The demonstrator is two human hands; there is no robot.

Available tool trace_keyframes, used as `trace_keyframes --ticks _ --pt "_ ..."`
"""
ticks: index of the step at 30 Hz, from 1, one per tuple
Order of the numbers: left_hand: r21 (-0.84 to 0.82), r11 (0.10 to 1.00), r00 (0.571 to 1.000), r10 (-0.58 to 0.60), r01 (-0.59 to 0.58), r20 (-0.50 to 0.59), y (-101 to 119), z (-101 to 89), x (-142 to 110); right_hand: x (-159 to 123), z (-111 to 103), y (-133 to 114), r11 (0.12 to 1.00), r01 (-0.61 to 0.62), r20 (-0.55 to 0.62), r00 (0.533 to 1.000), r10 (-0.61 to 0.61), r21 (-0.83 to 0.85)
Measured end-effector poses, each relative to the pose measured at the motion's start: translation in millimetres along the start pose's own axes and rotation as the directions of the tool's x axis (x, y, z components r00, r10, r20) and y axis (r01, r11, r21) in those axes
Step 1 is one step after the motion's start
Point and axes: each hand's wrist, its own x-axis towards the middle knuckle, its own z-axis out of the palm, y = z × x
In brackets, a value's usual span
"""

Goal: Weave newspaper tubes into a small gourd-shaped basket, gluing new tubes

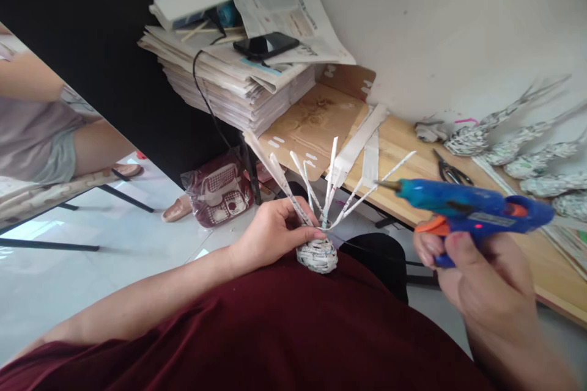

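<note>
My left hand [287,229] pinches the top of a small woven newspaper basket [317,256], which rests against my dark red shirt. Several rolled paper strips [331,174] fan upward out of its rim. To the right, my right hand [481,275] is wrapped round the handle of a blue hot glue gun [468,204] with an orange trigger. Its nozzle points left, above and apart from the basket. A small red light glows on the gun's side. The fingertips of my left hand partly cover the weave.
A wooden table [403,149] bears finished-looking woven paper pieces [468,137], black pliers [452,171] and flat paper strips [362,137]. Stacked newspapers [229,82] hold a phone [266,44]. A bagged maroon item [220,189] lies on the floor; a mirror at left reflects a seated person.
</note>
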Motion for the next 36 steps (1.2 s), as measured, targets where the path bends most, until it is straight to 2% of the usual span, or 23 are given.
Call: trace_keyframes --ticks 1,3,6,7,9,11,15,18,20,23,25,27,29,30,32,33,35,36 --pt "-0.003 1.0 1.0 -0.002 0.002 -0.002 -1 -1.1 0 7 2 4 0.992 0.001 -0.03 1.0 0.002 0.124" --pt "-0.014 1.0 1.0 -0.004 0.004 -0.005 -2 -3.6 0 23 4 12 0.97 -0.018 -0.082 0.996 0.039 0.243" --pt "-0.059 0.998 1.0 -0.021 0.02 -0.017 -1 -7.0 -1 52 7 26 0.924 -0.176 -0.149 0.96 0.238 0.34" --pt "-0.067 0.998 0.999 -0.022 0.02 -0.025 0 -7.6 -1 62 11 29 0.904 -0.25 -0.141 0.939 0.314 0.347" --pt "-0.064 0.998 0.999 -0.016 0.013 -0.042 2 -8.0 -3 84 25 35 0.841 -0.419 -0.054 0.885 0.463 0.341" --pt "-0.046 0.999 0.999 -0.018 0.016 -0.05 4 -7.4 -4 109 46 39 0.77 -0.537 0.051 0.83 0.555 0.345" --pt "-0.024 0.999 0.998 -0.046 0.045 -0.049 3 -6.6 -5 155 96 47 0.735 -0.595 0.138 0.799 0.586 0.326" --pt "-0.028 0.998 0.997 -0.06 0.059 -0.058 1 -8.5 -6 176 124 51 0.725 -0.614 0.171 0.787 0.593 0.312" --pt "-0.023 0.997 0.995 -0.07 0.069 -0.065 2 -10.3 -6 184 134 52 0.726 -0.625 0.181 0.779 0.6 0.288" --pt "0.002 0.998 0.994 -0.064 0.065 -0.087 3 -12.3 -7 188 135 53 0.744 -0.627 0.152 0.779 0.609 0.231" --pt "0.001 0.999 0.995 -0.048 0.048 -0.091 3 -12.8 -6 184 126 55 0.769 -0.607 0.115 0.794 0.597 0.202" --pt "0.009 0.999 0.996 -0.051 0.052 -0.079 3 -12.6 -6 172 110 56 0.854 -0.507 0.067 0.862 0.502 0.121" --pt "0.026 0.998 0.997 -0.05 0.052 -0.067 3 -11.9 -5 151 90 53 0.962 -0.224 0.112 0.964 0.243 -0.155" --pt "0.034 0.998 0.997 -0.046 0.048 -0.061 3 -11.4 -5 139 78 50 0.955 -0.109 0.216 0.961 0.172 -0.277" --pt "0.041 0.999 0.998 -0.032 0.034 -0.045 3 -9.8 -5 113 57 40 0.914 0.014 0.438 0.881 0.181 -0.405" --pt "0.039 0.999 0.999 -0.025 0.026 -0.035 4 -8.6 -5 101 48 35 0.912 0.067 0.546 0.818 0.183 -0.405" --pt "0.036 0.999 1.0 -0.018 0.018 -0.013 7 -5.3 -5 79 34 26 0.932 0.1 0.674 0.718 0.174 -0.348" --pt "0.038 0.999 1.0 -0.02 0.02 -0.004 9 -3.2 -6 71 29 23 0.944 0.1 0.705 0.69 0.161 -0.313"
